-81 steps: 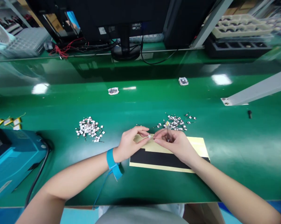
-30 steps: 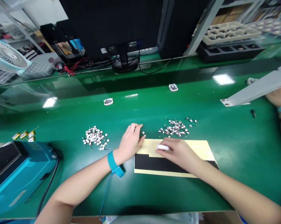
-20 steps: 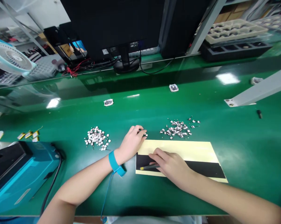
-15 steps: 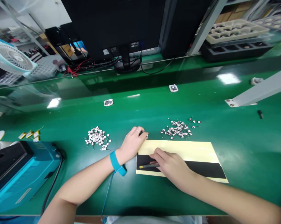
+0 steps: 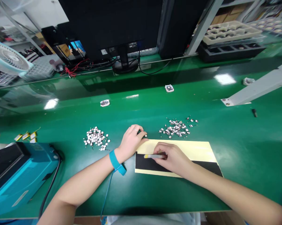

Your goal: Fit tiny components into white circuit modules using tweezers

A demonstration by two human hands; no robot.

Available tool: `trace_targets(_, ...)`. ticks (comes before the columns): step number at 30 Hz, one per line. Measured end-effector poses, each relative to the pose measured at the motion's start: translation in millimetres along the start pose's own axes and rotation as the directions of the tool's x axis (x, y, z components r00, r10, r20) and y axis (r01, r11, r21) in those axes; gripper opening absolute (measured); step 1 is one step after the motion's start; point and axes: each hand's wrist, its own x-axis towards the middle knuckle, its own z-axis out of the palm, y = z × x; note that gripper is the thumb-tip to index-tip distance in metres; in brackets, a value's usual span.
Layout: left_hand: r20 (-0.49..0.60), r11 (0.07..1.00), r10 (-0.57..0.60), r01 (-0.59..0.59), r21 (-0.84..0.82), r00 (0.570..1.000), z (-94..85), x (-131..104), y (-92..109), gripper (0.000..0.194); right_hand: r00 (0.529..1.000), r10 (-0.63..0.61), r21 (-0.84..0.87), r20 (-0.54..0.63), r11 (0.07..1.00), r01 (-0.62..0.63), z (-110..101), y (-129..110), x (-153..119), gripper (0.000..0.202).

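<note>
My left hand (image 5: 132,139), with a ring and a teal wrist strap (image 5: 116,162), is near the far left corner of a pale yellow sheet (image 5: 187,148). Its thumb and fingertips are closed around a small white-faced part (image 5: 145,135), mostly hidden. Over the sheet, my right hand (image 5: 172,156) grips a slim grey tool (image 5: 153,156) with a yellow end pointing left. Its thumb and index finger are pinched together; whether anything sits between them cannot be seen. A black strip (image 5: 146,163) runs along the sheet below this hand.
Piles of small white-faced parts with short leads lie left (image 5: 96,137) and right (image 5: 175,128). White-framed pieces (image 5: 105,102) (image 5: 169,88) rest farther back. A blue machine (image 5: 35,175) stands at left, a monitor (image 5: 112,28) behind, a metal post (image 5: 255,89) at right.
My right hand has lifted slightly up and away from the black strip, with the grey tool turning. My left hand stays nearly in place, its thumb a little lower. The view has shifted slightly.
</note>
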Motion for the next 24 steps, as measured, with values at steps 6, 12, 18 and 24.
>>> trace_targets(6,-0.025,0.999,-0.014,0.013,-0.042,1.0,3.4,0,-1,0.017,0.997,0.044,0.207,-0.061,0.978,-0.031,-8,3,2,0.01)
trace_targets(12,0.033,0.993,-0.023,0.026,-0.116,0.999,-2.3,1,1,0.019,0.993,0.065,0.331,-0.096,0.943,-0.03,-10,6,2,0.009)
trace_targets(18,0.103,0.636,-0.234,0.232,-0.736,0.967,-16.2,3,12,0.012,0.98,0.16,0.53,-0.114,0.844,-0.076,-19,7,1,0.014)
trace_targets(24,0.146,0.218,-0.322,0.223,-0.95,0.935,-11.9,-1,24,0.01,0.963,0.27,0.775,-0.017,0.611,-0.158,-21,6,4,0.017)
